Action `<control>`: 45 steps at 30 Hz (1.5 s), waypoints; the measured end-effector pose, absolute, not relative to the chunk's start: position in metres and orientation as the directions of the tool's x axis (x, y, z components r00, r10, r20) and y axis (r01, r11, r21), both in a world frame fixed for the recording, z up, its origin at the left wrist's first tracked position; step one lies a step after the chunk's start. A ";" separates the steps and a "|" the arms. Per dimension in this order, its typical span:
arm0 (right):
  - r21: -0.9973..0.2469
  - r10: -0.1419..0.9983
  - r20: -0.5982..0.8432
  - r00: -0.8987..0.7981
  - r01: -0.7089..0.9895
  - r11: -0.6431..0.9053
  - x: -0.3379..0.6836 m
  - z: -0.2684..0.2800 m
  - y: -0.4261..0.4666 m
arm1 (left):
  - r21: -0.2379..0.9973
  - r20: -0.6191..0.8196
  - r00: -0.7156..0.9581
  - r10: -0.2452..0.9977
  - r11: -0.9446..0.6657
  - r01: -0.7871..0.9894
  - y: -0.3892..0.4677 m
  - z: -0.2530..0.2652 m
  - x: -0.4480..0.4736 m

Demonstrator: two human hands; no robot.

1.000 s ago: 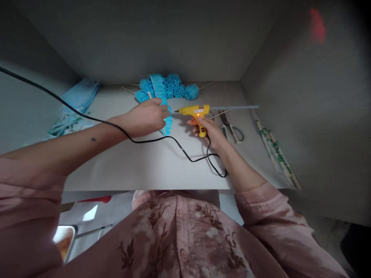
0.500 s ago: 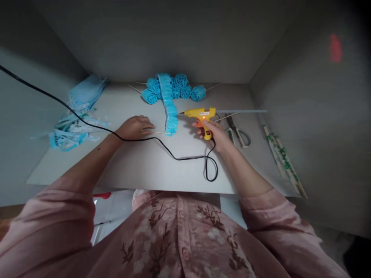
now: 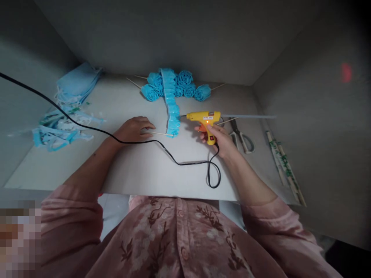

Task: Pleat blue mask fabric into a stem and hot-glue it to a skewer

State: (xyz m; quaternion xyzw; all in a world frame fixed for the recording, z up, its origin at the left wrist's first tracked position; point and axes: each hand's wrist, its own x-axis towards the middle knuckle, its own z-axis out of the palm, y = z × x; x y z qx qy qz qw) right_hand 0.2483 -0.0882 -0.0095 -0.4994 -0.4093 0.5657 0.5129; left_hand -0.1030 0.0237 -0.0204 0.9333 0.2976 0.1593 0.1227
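My right hand [image 3: 222, 139] is wrapped round the handle of a yellow hot glue gun [image 3: 203, 116], its small light glowing orange. A clear glue stick [image 3: 252, 116] juts from the gun's back end. The nozzle points left, right beside the edge of a ruffled light-blue strip [image 3: 173, 114]. In my left hand [image 3: 137, 130] a thin wooden stick [image 3: 158, 133] is pinched, its far end at the strip's near end. The strip's far end rests over several blue ruffled flowers [image 3: 184, 78] on sticks.
Blue face masks [image 3: 77, 83] are stacked at the back left, with cut-off mask scraps [image 3: 59, 127] in front. Scissors [image 3: 241, 137] and wrapped chopsticks [image 3: 285, 166] lie at the right. A black cord [image 3: 127, 142] crosses the white table [image 3: 162, 173]. Grey walls enclose three sides.
The view has shifted slightly. Both hands keep their holds, and the glue gun's nozzle stays close to the strip's right edge.
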 end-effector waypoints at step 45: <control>-0.964 0.990 -0.141 0.010 -0.229 -0.135 0.247 -0.008 -0.088 | 0.063 0.385 0.679 0.626 -0.751 0.657 0.018 -0.002 -0.102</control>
